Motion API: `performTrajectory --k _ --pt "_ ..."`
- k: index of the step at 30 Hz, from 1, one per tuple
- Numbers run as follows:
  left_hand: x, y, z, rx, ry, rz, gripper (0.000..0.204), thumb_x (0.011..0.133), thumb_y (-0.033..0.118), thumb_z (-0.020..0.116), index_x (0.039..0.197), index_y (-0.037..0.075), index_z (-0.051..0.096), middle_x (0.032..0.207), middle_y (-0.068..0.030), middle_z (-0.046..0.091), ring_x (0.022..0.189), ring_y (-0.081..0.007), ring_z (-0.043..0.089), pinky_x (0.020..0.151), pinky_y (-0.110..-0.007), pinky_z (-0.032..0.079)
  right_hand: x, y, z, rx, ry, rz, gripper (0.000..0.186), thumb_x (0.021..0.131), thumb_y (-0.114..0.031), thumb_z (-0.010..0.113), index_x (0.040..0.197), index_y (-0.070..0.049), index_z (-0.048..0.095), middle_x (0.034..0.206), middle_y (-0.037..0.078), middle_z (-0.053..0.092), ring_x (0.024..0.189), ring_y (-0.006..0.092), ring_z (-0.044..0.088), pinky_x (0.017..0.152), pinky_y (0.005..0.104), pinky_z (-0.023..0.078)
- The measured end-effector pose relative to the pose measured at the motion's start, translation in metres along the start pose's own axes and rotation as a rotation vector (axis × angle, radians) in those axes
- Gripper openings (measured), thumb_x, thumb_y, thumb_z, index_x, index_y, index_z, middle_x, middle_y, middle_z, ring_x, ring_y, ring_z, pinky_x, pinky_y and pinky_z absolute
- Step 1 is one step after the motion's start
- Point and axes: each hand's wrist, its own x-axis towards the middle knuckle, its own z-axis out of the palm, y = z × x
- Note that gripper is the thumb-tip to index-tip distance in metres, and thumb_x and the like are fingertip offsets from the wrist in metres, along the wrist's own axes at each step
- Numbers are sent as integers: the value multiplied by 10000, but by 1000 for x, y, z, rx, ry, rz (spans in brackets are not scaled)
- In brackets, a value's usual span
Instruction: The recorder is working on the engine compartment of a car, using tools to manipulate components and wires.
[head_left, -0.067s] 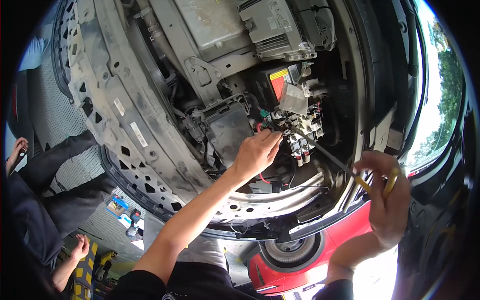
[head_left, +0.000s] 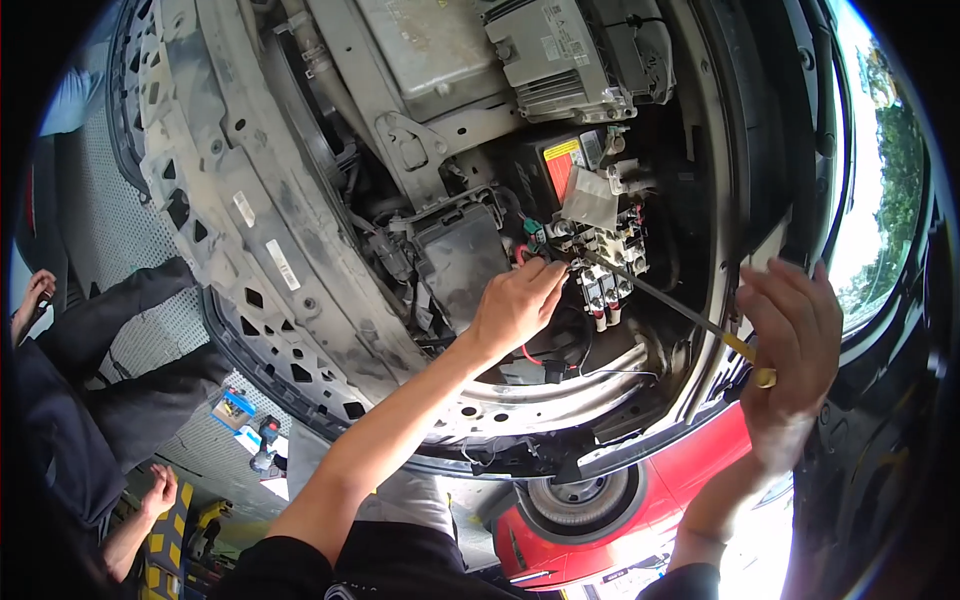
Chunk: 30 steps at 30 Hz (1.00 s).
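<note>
My left hand (head_left: 515,305) reaches into the engine bay, its fingertips pinched together beside the fuse terminal block (head_left: 608,262). What they hold is hidden. A red wire (head_left: 530,352) passes close to that hand. On the right, a long-shafted T-handle wrench (head_left: 668,300) with yellow parts on its handle slants down from the terminal block. Its tip meets the block right by my left fingertips. My right hand (head_left: 790,350) is around the handle end, the fingers stretched upward and somewhat blurred, with the yellow handle against the palm.
Behind the block sits a black battery (head_left: 545,175) with a red and yellow label. A silver control unit (head_left: 550,60) lies farther back, a dark box cover (head_left: 460,255) to the left. Another person's hand (head_left: 160,490) shows at lower left. A red car (head_left: 640,510) stands below.
My right hand has moved slightly right and its fingers have straightened from a curl. The wrench handle has turned and shifted right. My left hand keeps its place at the block.
</note>
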Motion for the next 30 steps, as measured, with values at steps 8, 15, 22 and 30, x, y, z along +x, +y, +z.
performTrajectory --k 8,15,22,30 --pt "-4 0 11 29 58 52 203 909 59 739 1098 22 675 838 -108 629 662 -296 687 592 -404 590 -7 -44 110 -361 1189 714 513 1162 -407 284 1098 -12 606 1286 192 666 1219 327 628 1148 548 439" --pt "-2 -4 6 22 96 41 167 904 40 733 1055 28 662 830 -121 632 658 -316 686 574 -422 580 12 -76 109 791 1880 687 789 1117 -607 276 1527 55 406 1124 196 704 1344 346 612 1237 573 354" --pt "-3 2 11 4 117 72 144 905 38 739 1037 40 679 818 -144 639 645 -367 675 555 -450 563 -51 19 74 2309 515 489 350 1102 -115 383 1385 56 497 558 -16 515 452 92 482 935 459 549" --pt "-5 -10 10 62 147 138 112 910 58 743 984 39 661 819 -138 648 657 -372 677 562 -458 559 25 -6 -2 90 68 -140 312 787 106 696 1019 -103 690 1006 35 709 847 267 715 811 415 583"
